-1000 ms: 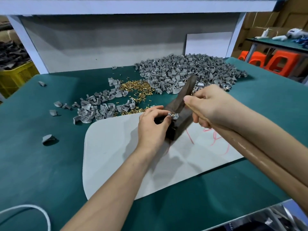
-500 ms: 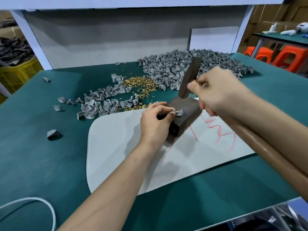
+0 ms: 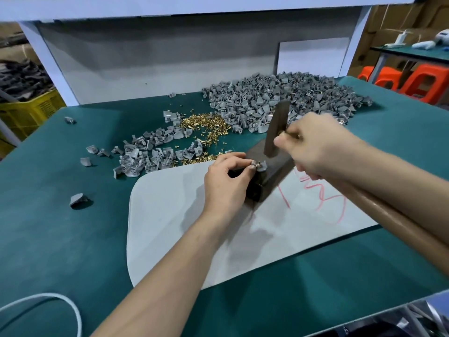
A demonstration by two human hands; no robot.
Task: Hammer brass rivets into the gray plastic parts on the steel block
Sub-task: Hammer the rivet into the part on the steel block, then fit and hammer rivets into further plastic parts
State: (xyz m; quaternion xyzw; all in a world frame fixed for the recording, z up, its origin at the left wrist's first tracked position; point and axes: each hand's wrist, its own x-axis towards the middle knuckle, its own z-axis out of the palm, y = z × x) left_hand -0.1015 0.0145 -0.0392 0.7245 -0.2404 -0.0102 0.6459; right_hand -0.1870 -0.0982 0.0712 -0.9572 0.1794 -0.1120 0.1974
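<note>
Grey mat cushions the steel block. On it, the left hand pinches a part steady for striking; the right hand grips a raised hammer. Beyond lie brass rivets, then piled parts.

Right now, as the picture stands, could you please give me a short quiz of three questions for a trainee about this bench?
1. True or false: the left hand pinches a gray part on the steel block.
2. Where does the main pile of brass rivets lie? A on the white mat; B on the green table, beside the big gray heap; C in the yellow crate.
3. Fill in: the right hand grips the ____.
Key: 1 true; 2 B; 3 hammer.
</note>
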